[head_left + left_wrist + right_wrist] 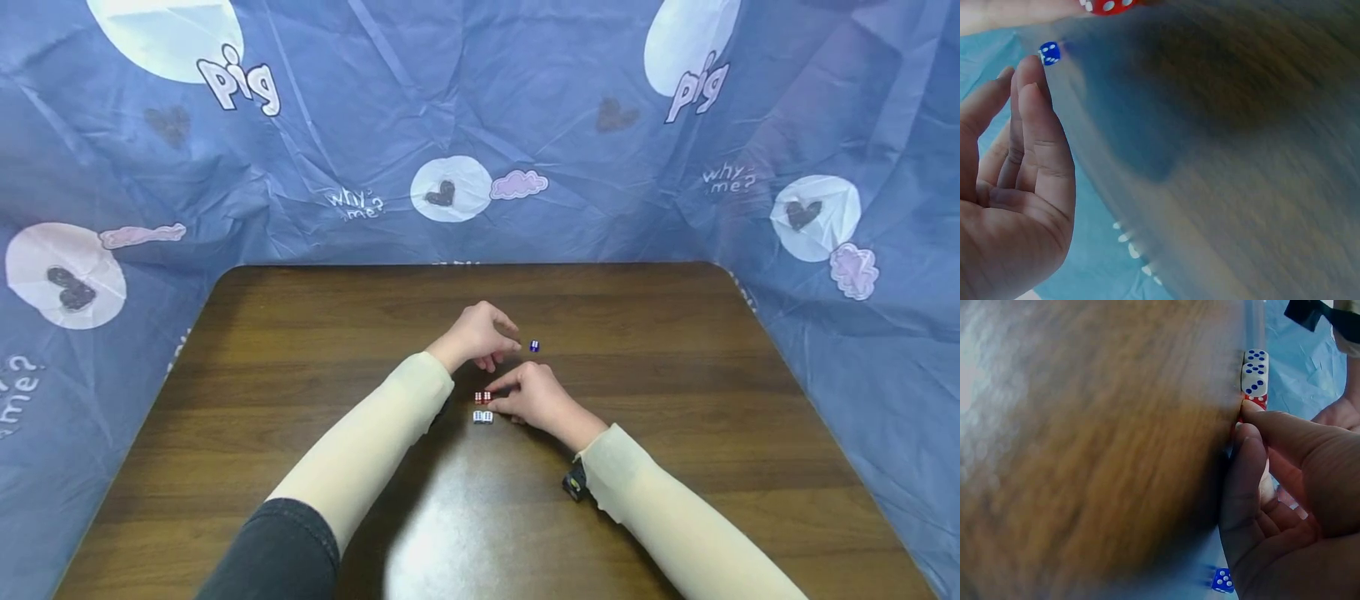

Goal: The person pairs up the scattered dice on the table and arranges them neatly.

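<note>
Two red dice (482,398) stand side by side just beyond two white dice (483,417) with blue spots. My right hand (536,398) pinches the right-hand red die between thumb and fingertips; in the right wrist view, fingers largely cover that red die (1255,400). Farther out, my left hand (483,335) hovers over the table with loosely bent fingers and holds nothing. A single blue die (534,346) with white spots lies just right of its fingertips. The left wrist view also catches part of a red die (1110,6) at the top edge.
The brown wood-grain table (300,333) has rounded far corners. A blue printed cloth (450,100) hangs behind it and along both sides. Both forearms reach in from the near edge, and a small black device (575,482) sits under the right wrist.
</note>
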Tool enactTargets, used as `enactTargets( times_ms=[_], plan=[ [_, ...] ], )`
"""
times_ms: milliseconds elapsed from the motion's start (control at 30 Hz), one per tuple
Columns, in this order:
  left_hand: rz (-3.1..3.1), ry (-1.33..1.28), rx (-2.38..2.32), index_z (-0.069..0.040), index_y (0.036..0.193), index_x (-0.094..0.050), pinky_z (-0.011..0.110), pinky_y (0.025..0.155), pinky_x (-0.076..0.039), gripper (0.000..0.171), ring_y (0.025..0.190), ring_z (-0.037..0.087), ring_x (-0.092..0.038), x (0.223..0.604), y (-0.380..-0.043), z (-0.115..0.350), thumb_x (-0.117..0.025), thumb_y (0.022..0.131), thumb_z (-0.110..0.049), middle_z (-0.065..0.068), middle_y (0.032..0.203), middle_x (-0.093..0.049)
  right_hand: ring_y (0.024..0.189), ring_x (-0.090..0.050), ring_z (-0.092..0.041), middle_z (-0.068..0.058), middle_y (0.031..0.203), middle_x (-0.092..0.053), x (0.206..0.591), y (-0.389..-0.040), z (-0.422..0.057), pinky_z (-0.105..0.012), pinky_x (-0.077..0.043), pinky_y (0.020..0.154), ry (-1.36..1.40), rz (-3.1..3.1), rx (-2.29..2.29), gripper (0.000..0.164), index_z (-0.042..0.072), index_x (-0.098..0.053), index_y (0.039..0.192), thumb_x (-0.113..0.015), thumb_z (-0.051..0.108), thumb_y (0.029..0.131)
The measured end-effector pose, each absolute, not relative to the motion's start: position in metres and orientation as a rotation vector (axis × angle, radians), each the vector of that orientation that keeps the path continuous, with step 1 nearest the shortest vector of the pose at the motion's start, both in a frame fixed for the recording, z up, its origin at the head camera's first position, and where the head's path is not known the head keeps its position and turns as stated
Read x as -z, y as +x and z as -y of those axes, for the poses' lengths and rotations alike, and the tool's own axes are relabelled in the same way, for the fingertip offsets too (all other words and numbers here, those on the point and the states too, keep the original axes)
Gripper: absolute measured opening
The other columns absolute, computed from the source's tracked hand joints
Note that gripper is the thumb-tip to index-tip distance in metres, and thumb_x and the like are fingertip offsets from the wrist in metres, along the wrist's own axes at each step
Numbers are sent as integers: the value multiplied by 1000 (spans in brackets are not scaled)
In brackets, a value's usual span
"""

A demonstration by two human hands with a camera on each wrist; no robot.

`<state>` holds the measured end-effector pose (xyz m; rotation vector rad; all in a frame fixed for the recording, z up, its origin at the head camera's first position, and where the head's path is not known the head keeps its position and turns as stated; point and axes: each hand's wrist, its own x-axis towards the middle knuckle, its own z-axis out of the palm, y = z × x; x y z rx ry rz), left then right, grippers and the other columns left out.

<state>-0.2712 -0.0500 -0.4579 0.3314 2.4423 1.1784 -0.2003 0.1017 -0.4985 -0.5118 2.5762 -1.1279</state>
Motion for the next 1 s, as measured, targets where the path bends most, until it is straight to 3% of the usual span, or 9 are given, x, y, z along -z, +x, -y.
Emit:
enactTargets(
  times_ms=[433,667,1000],
  plan=[
    [-2390,277,-1166,-8,124,-73,36,52,-62,35,58,27,-70,476,-283,36,-80,90,-10,12,70,-71,43,-60,-10,13,62,-68,500,-200,-102,-29,-56,45,-532,-2571,1158,15,13,-82,97,-86,12,83],
    [-2382,244,-1189,-7,125,-72,36,51,-61,40,54,25,-69,482,-288,33,-83,87,-8,12,69,-71,44,-61,-10,14,64,-68,501,-201,-102,-28,-56,45,-545,-2573,1142,14,14,-82,98,-86,13,84],
    [-2388,278,-1152,-8,116,-77,34,51,-61,31,52,20,-68,483,-292,27,-84,86,-8,10,67,-71,44,-61,-10,12,68,-70,499,-200,-102,-28,-56,45,-518,-2570,1157,15,13,-82,97,-86,12,83]
  ],
)
